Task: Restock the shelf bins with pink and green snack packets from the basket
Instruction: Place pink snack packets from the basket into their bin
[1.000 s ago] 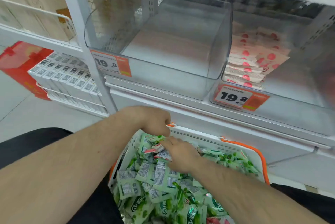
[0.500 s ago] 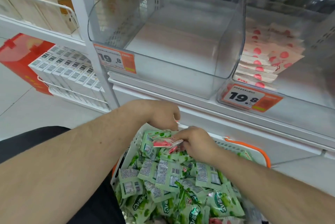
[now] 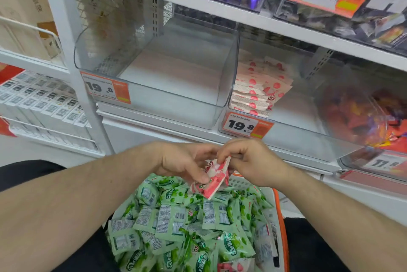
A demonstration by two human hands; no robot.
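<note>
From the head view: you've lifted both hands clear of the basket (image 3: 280, 216) since a second ago. Your left hand (image 3: 185, 162) and right hand (image 3: 248, 159) meet above it, both pinching a small bunch of pink packets (image 3: 214, 178), two or three, hard to count. So the pink pick is done; I'd say the bin with pink packets (image 3: 286, 117) comes next. Two clear bins on this shelf: the left bin (image 3: 154, 104) bare. Green packets (image 3: 176, 223), dozens, stay in the basket.
</note>
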